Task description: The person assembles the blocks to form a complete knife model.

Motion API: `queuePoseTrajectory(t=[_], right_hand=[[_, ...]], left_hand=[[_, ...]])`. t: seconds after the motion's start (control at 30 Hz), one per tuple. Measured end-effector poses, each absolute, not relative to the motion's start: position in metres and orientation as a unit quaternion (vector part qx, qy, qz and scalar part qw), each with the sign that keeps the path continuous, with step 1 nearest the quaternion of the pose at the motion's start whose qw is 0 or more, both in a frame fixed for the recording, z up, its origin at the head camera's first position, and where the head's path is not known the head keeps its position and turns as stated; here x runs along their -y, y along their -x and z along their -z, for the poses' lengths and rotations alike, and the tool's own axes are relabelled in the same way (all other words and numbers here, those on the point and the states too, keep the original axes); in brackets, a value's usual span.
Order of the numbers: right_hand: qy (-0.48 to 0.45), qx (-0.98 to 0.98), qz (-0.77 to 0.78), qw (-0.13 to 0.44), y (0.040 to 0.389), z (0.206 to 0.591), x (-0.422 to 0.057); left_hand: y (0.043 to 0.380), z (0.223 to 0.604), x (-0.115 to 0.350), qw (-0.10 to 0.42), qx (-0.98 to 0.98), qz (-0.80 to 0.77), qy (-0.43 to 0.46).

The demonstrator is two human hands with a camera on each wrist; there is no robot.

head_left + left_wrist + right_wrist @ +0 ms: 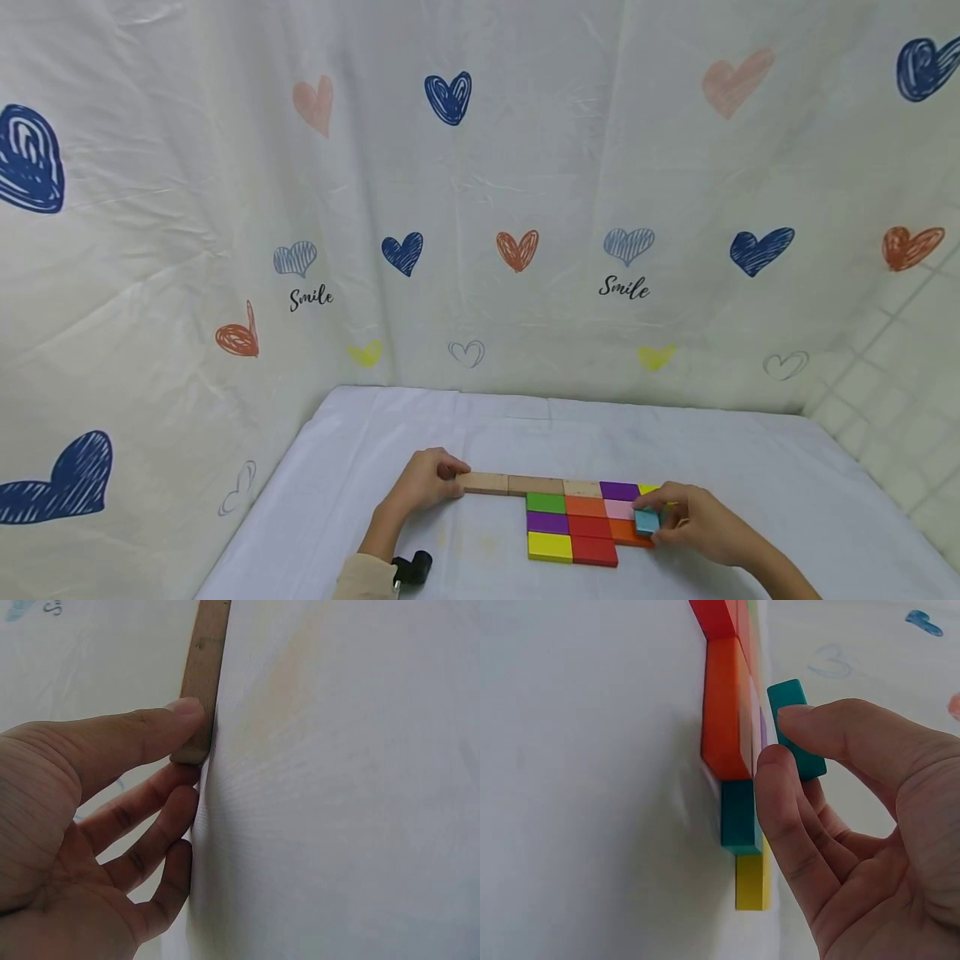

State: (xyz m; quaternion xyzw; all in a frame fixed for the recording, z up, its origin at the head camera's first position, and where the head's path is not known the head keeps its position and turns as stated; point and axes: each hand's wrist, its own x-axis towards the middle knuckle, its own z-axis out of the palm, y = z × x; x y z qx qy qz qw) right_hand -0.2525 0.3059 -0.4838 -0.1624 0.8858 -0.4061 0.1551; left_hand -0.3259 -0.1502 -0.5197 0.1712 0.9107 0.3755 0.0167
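My left hand [426, 483] holds the left end of a plain wooden block [483, 482], which leads a row of plain blocks on the table. Its thumb lies along the wood [201, 682] in the left wrist view, the other fingers loosely bent below. My right hand [705, 523] pinches a teal block [801, 731] between thumb and fingers, raised just above the coloured blocks. Under it, in the right wrist view, another teal block [737, 816] lies between an orange block [724, 709] and a yellow block [750, 883]. The right hand partly covers that corner in the head view.
Flat coloured blocks lie edge to edge below the plain row, among them a green block [546, 502], a red block [595, 551] and a yellow block [550, 547]. A white cloth [420, 425] covers the table. A heart-printed curtain [555, 167] hangs behind.
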Motion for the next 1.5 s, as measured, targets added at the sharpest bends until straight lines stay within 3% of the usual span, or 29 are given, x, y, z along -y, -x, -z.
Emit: queuePoseTrajectory(t=[0.43, 0.97, 1.5], right_hand=[[0.19, -0.876, 0.412, 0.162, 0.234, 0.492, -0.288], [0.162, -0.89, 0.386, 0.181, 0.234, 0.496, -0.272], [0.151, -0.904, 0.365, 0.166, 0.234, 0.495, -0.267]], left_hand=[[0.326, 0.519, 0.151, 0.018, -0.911, -0.375, -0.169], [0.326, 0.521, 0.152, 0.018, -0.905, -0.387, -0.177], [0.326, 0.52, 0.152, 0.016, -0.906, -0.382, -0.182]])
